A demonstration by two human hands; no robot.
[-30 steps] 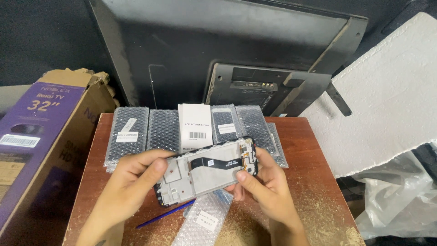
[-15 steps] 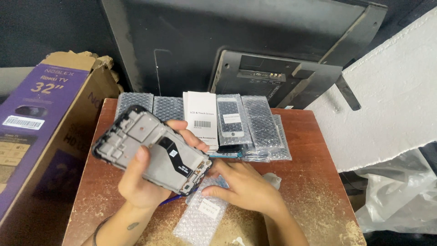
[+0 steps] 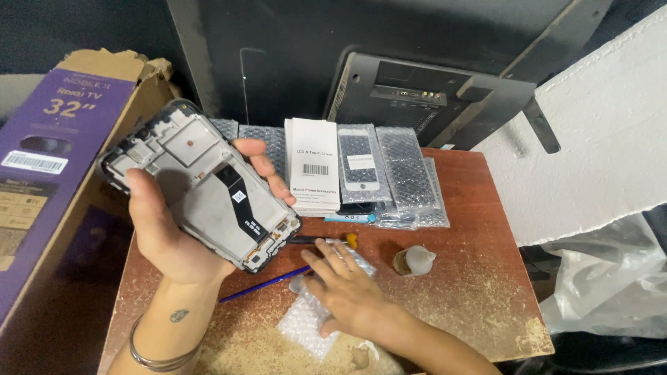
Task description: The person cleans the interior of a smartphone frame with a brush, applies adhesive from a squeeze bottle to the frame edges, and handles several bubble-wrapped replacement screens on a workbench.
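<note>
- My left hand (image 3: 177, 232) grips the phone frame assembly (image 3: 201, 191), thumb along its near-left edge and fingers curled over the far-right edge; it is held tilted in the air over the left side of the wooden table (image 3: 458, 278).
- Half a second ago the assembly sat in much the same grasp; a second ago both hands held it level, nearer the middle of the table.
- My right hand (image 3: 347, 288) has come off it and lies palm down, fingers spread and loose, holding nothing that I can see, on a bubble-wrap sleeve (image 3: 309, 323) at the near edge.
- Its fingertips touch or nearly touch a yellow-tipped tool (image 3: 326, 240); I cannot tell which.
- A blue pen-like stick (image 3: 264, 285) runs from under the assembly to just beside that hand; its far end is hidden.
- A small clear bottle (image 3: 415, 260) lies on its side to the right of the hand.
- Farther off, a white box (image 3: 313, 167) and bubble-wrapped parts (image 3: 410, 177) lie in a row, the leftmost hidden behind the assembly.
- A purple carton (image 3: 52, 173) at left is cut off by the edge, and a dark television back (image 3: 431, 104) stands behind the table.
- The underside of the assembly is out of sight.
</note>
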